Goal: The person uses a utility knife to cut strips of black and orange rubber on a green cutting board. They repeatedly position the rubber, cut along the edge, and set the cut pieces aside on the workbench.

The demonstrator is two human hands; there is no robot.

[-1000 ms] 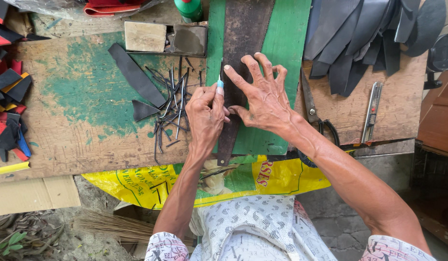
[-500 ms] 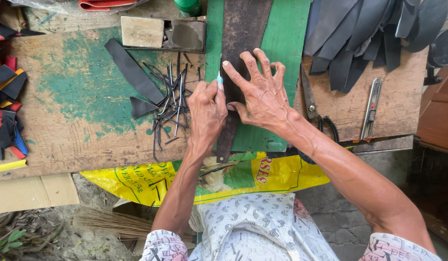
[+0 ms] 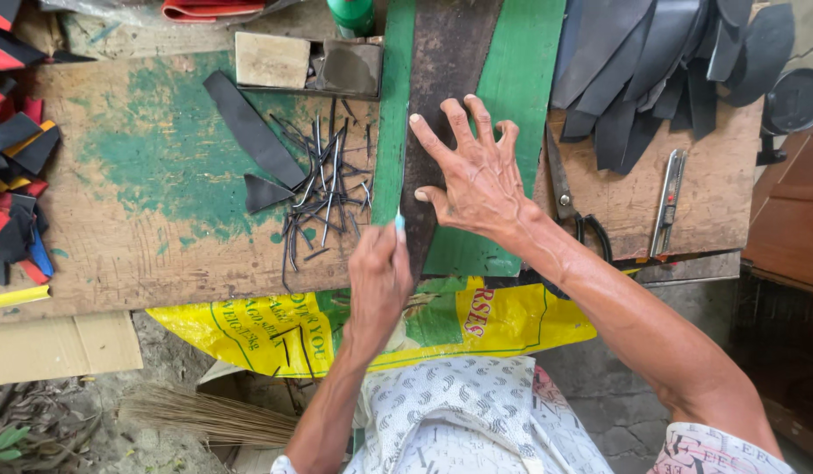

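Note:
My right hand (image 3: 475, 180) lies flat with fingers spread on a dark, worn strip (image 3: 449, 61) that runs down the middle of a green board (image 3: 521, 105). My left hand (image 3: 378, 276) is closed around a small tool with a light blue tip (image 3: 399, 220), held at the strip's left edge near the table's front. The tool's working end is hidden against the strip. A heap of thin dark offcuts (image 3: 323, 189) lies just left of the green board.
A worn wooden table (image 3: 143, 237) with green paint patches carries a small wooden box (image 3: 305, 66), scissors (image 3: 569, 197), a utility knife (image 3: 667, 202) and a pile of dark rubber pieces (image 3: 661, 61). Red and black scraps (image 3: 11, 175) sit far left. A yellow sack (image 3: 275, 329) hangs below.
My left hand has pulled down along the strip's left edge toward me, from beside the right hand's thumb to near the table's front. My right hand stays pressed on the strip.

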